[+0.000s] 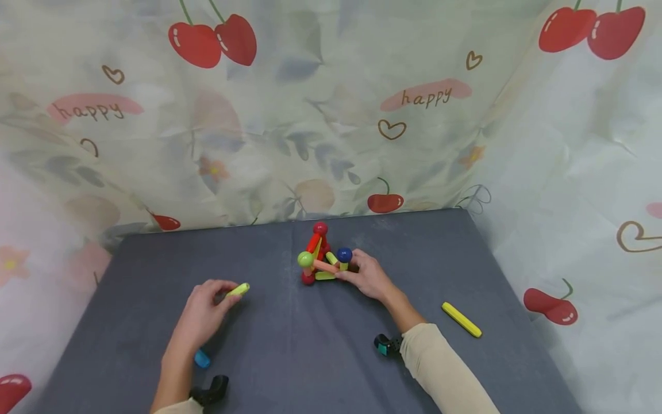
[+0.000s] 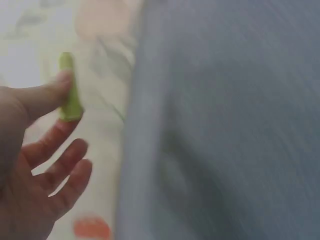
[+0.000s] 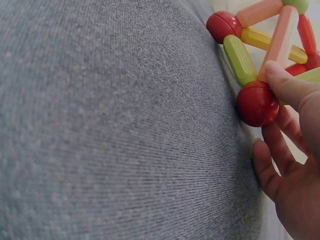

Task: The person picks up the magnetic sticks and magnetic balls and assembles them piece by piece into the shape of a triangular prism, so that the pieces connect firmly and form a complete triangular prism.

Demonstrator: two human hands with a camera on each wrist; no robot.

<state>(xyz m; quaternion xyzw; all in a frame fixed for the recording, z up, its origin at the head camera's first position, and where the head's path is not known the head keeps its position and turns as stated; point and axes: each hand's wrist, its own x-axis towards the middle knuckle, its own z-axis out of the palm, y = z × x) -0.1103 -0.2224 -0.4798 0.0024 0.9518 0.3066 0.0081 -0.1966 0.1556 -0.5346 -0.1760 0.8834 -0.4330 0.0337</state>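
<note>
My left hand (image 1: 203, 313) pinches a short yellow-green building stick (image 2: 70, 90) between thumb and index finger, above the mat's left side. The other fingers of that hand are spread and loosely bent. Near the mat's back edge stands a ball-and-stick structure, with a green ball (image 1: 305, 259), a dark blue ball (image 1: 344, 255) and several red balls (image 3: 257, 104) joined by coloured sticks. My right hand (image 1: 368, 277) grips its near right corner. In the right wrist view the thumb presses a pink stick (image 3: 280, 40) just above a red ball, with fingers behind.
A longer yellow stick (image 1: 462, 319) lies at the right of the dark grey mat (image 1: 310, 356). A blue piece (image 1: 201, 359) lies partly hidden beside the left forearm. Patterned cloth (image 1: 289, 115) rises behind the mat and at both sides.
</note>
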